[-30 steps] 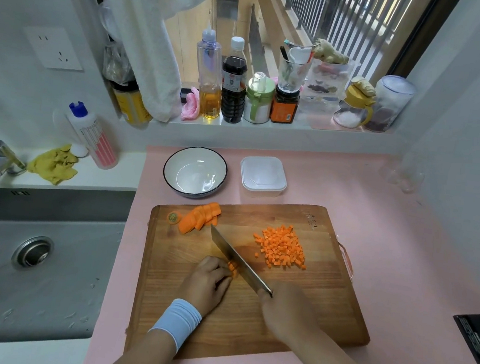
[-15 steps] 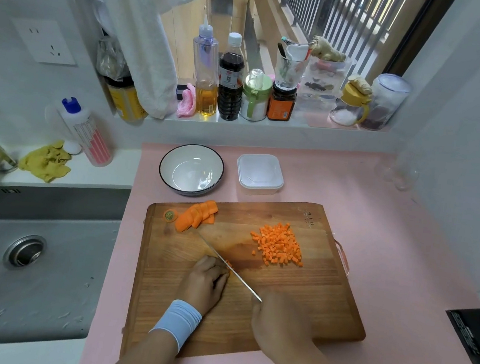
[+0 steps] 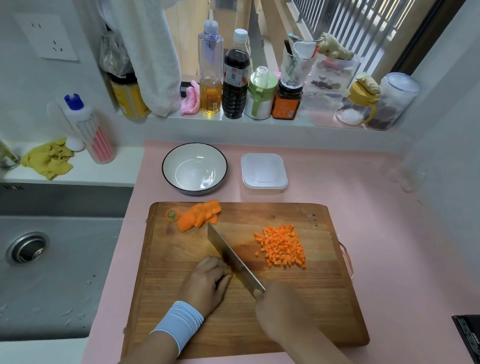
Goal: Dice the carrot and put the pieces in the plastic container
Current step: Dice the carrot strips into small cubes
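Head view: the left hand (image 3: pixel 206 285) curls over a barely visible carrot piece (image 3: pixel 230 273) mid cutting board (image 3: pixel 322 311), against the knife (image 3: pixel 233 259). The blade slants from the gripping right hand (image 3: pixel 277 312) toward the carrot slices (image 3: pixel 198 217) at the far-left corner. Diced pieces (image 3: pixel 282 246) lie to the right; the plastic container (image 3: pixel 263 174) stands beyond the far edge.

One knife (image 3: pixel 230 255), one bowl (image 3: pixel 195 170), one plastic container (image 3: pixel 263 172) (white), one board (image 3: pixel 246 326).
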{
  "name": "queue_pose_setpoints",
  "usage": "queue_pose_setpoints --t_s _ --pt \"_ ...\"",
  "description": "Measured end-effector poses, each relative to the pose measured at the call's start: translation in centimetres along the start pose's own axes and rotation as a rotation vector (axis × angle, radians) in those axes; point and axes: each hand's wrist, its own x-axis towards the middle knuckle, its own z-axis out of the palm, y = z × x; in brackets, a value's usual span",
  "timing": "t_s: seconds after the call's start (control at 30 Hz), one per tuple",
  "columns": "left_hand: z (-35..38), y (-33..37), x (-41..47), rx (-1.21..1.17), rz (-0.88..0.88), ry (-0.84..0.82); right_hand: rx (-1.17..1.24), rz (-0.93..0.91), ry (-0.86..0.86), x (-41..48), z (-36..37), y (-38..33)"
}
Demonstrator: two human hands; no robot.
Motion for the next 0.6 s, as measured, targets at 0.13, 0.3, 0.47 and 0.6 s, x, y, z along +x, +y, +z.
queue_pose_setpoints --t_s 0.13,0.3,0.47,0.6 --pt "-0.6 0.2 0.2 -0.056 -0.029 0.012 0.001 0.003 -0.007 0.0 0.1 0.0" --pt "-1.5 0.4 -0.1 -0.121 -0.081 0.069 0.035 0.000 -0.013 0.0 0.2 0.2" --pt "-1.1 0.2 -0.7 -0.013 0.028 0.019 0.006 -0.024 0.012 0.0 0.6 0.4" --pt "-0.8 0.1 -0.6 0.011 0.049 0.032 -0.019 -0.055 0.064 -0.5 0.8 0.4"
